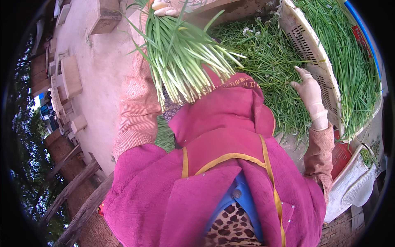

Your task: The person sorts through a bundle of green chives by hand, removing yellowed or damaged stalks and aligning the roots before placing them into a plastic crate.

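My left hand (166,8), in a pale glove, grips a thick bunch of garlic chives (188,58) near the top of the view. The bunch fans out over my lap, its whitish cut ends pointing down and to the right. My right hand (310,91), also gloved, is empty with thumb and fingers apart. It is over a heap of loose green leaves (262,58), beside the slotted wall of a white plastic basket (321,58). More chives (348,64) fill that basket. Part of the left hand is cut off by the top edge.
A red crate (342,156) and a white sack (348,188) are at lower right, near a pale knitted glove (359,188). Stone blocks (70,76) and wooden poles (85,210) line the left side of the concrete ground (95,77). More greens (164,134) show under my left arm.
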{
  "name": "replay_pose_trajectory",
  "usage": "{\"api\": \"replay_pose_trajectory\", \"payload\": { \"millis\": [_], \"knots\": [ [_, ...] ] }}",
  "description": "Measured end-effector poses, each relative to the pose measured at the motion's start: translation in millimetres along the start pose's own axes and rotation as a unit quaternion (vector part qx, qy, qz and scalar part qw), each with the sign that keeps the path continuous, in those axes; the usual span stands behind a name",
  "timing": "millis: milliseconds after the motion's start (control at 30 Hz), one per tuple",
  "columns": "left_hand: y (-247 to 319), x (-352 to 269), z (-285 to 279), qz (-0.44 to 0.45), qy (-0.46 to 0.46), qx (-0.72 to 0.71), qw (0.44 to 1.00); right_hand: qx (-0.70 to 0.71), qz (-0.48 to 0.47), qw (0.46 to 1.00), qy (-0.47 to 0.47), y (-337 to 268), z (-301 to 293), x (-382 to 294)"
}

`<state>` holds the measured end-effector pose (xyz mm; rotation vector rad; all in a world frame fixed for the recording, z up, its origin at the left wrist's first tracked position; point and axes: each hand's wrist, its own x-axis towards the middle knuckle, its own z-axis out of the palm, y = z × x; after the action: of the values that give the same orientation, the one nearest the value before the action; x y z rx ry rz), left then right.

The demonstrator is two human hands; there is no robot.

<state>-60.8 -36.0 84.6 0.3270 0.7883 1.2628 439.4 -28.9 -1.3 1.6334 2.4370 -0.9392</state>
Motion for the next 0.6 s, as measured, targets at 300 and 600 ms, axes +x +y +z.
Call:
{"api": "replay_pose_trajectory", "payload": {
  "millis": [300, 600],
  "knots": [
    [-18, 5, 13, -0.038, -0.018, -0.008, 0.999, 0.362, -0.253, 0.897, 0.027, -174, -38, 49],
    [-18, 1, 3, -0.021, -0.024, -0.021, 0.999, 0.607, -0.213, 0.761, -0.085, -190, -39, 39]
  ]
}}
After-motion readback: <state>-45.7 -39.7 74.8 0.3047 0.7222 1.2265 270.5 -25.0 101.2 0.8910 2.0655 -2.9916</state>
